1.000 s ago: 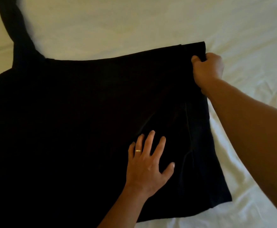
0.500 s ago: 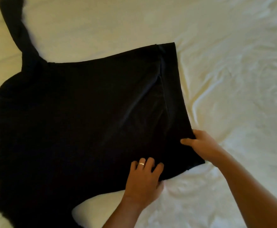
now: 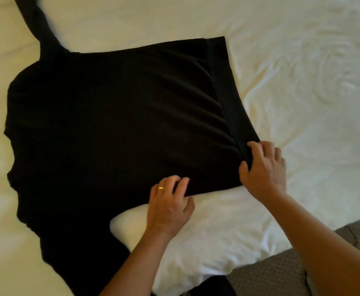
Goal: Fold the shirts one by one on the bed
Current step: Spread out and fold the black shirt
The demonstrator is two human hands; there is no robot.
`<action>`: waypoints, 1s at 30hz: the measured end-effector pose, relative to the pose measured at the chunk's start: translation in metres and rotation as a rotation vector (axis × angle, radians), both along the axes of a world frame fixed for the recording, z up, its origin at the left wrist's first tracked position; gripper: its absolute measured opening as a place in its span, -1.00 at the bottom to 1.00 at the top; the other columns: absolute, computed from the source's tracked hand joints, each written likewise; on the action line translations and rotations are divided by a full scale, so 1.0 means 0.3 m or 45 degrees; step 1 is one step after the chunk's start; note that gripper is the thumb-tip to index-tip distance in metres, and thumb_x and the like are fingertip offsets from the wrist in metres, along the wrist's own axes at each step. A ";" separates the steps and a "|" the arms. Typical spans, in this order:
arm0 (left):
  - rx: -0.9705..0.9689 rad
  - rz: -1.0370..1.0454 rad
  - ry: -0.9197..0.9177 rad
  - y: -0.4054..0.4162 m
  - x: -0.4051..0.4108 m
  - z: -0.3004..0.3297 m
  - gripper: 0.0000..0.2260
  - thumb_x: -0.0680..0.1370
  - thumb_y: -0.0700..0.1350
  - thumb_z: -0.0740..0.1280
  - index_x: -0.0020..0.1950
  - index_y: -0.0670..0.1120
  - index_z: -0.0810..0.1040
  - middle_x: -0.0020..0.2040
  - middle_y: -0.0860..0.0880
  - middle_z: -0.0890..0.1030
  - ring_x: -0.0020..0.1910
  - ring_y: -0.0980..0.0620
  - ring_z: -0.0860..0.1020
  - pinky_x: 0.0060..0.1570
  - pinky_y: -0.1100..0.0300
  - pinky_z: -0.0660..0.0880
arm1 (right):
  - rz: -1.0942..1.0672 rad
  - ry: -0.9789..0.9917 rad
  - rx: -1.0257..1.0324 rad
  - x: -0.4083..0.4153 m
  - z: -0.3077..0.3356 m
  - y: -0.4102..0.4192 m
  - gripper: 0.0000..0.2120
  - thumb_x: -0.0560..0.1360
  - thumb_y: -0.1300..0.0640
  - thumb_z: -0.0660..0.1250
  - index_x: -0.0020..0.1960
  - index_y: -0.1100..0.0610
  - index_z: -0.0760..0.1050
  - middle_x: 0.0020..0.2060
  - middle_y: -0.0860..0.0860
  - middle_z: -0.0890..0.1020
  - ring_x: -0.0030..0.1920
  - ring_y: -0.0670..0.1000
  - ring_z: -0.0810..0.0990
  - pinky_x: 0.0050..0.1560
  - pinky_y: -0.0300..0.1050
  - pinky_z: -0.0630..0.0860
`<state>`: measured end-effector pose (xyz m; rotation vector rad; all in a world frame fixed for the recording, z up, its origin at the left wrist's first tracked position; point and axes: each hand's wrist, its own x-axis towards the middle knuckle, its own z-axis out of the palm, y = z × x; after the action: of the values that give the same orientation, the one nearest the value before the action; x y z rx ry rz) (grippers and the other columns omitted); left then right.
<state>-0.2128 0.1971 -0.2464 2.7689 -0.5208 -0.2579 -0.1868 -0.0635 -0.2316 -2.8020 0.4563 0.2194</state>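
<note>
Left hand: the left hand (image 3: 170, 208) sits at about 6 o'clock in the view, palm down, on the near edge of the shirt (image 3: 115, 129). Its fingers are curled, tips pressed into the black cloth, thumb at the edge on the sheet side; it appears to pinch the edge, though the underside of the grip is hidden.
Ring: a gold ring (image 3: 161, 188) shows on one finger of the left hand.
Right hand: the right hand (image 3: 264, 169) lies at about 4 o'clock, on the shirt's near right corner. Fingers bent, thumb tucked against the cloth; it grips the corner where the hem band ends.
Shirt: black, spread flat on the bed (image 3: 303, 82), filling the view from 9 o'clock to the centre. One sleeve runs up to 11 o'clock, the other down to 7 o'clock. The hem band runs along its right side, from 1 o'clock to the right hand. Soft creases fan out from that hand.
Writing: no label or print can be made out on the dark cloth.
Bed: white, rumpled sheet, under and around the shirt.
Floor: grey carpet (image 3: 271, 274) at 5 o'clock, beyond the bed's edge.
</note>
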 end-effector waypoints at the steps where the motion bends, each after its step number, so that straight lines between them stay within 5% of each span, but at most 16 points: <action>1: 0.080 0.092 0.029 0.082 -0.004 0.002 -0.52 0.43 0.06 0.42 0.33 -0.06 0.57 0.21 -0.08 0.53 0.18 -0.13 0.53 0.10 -0.10 0.51 | 0.205 -0.028 0.010 -0.013 0.001 0.051 -0.50 0.45 0.07 0.37 0.37 0.14 0.42 0.22 0.15 0.47 0.14 0.25 0.47 0.07 0.16 0.48; 4: 0.420 0.293 0.162 0.346 -0.033 0.019 -0.43 0.36 0.05 0.51 0.34 -0.07 0.56 0.26 -0.12 0.51 0.25 -0.21 0.50 0.14 -0.20 0.49 | 0.803 0.120 -0.087 -0.081 -0.033 0.213 -0.41 0.40 -0.01 0.37 0.40 0.09 0.42 0.28 0.14 0.49 0.18 0.24 0.51 0.08 0.13 0.52; 6: 0.576 0.321 0.249 0.483 -0.050 0.027 -0.42 0.37 0.03 0.54 0.36 -0.09 0.56 0.27 -0.16 0.52 0.23 -0.26 0.50 0.11 -0.23 0.49 | 0.920 0.204 -0.198 -0.091 -0.055 0.275 -0.40 0.37 0.03 0.42 0.39 0.10 0.44 0.30 0.18 0.49 0.16 0.26 0.51 0.04 0.15 0.54; 13: 0.481 0.052 0.016 0.676 -0.119 0.029 -0.68 0.37 -0.28 0.56 0.11 -0.23 0.66 -0.06 -0.17 0.59 -0.18 -0.24 0.61 -0.36 -0.03 0.59 | 0.964 0.080 -0.277 -0.073 -0.049 0.315 -0.60 0.29 0.30 0.55 0.11 0.18 0.59 0.01 0.14 0.60 -0.09 0.19 0.59 -0.16 0.06 0.61; 20: 0.525 0.067 0.157 0.683 -0.151 0.060 -0.57 0.39 -0.12 0.53 0.24 -0.17 0.60 0.09 -0.17 0.55 0.03 -0.24 0.59 -0.11 -0.10 0.58 | 0.719 0.313 -0.499 -0.109 -0.023 0.275 -0.53 0.36 0.25 0.48 0.26 0.14 0.51 0.15 0.19 0.50 0.01 0.25 0.52 -0.19 0.05 0.53; 23: 0.470 0.074 0.221 0.688 -0.141 0.065 -0.63 0.34 -0.21 0.60 0.12 -0.17 0.69 -0.01 -0.11 0.63 -0.05 -0.17 0.66 -0.29 0.03 0.61 | 0.756 0.395 -0.497 -0.104 -0.003 0.275 -0.51 0.41 0.25 0.50 0.31 0.12 0.48 0.17 0.14 0.52 0.00 0.19 0.56 -0.31 -0.06 0.52; 25: 0.458 0.111 0.333 0.679 -0.105 0.097 -0.75 0.44 -0.20 0.52 0.11 -0.10 0.67 -0.04 -0.03 0.62 -0.09 -0.09 0.65 -0.35 0.09 0.57 | 0.764 0.399 -0.466 -0.086 0.017 0.271 -0.54 0.52 0.19 0.40 0.40 0.08 0.40 0.23 0.07 0.50 0.09 0.13 0.56 -0.22 -0.10 0.55; 30: 0.299 0.312 0.526 0.673 0.023 0.161 -0.73 0.62 -0.25 0.18 0.20 -0.05 0.60 0.05 -0.01 0.59 -0.01 -0.05 0.59 -0.04 0.00 0.56 | 0.726 0.518 -0.378 0.023 0.085 0.285 -0.63 0.63 0.15 0.25 0.43 0.02 0.38 0.12 0.01 0.58 0.11 0.07 0.60 0.09 -0.08 0.54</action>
<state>-0.2060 0.3990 -0.1980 2.8443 -0.0476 -0.8534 -0.1798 0.0219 -0.2060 -3.1127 -0.2722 0.9201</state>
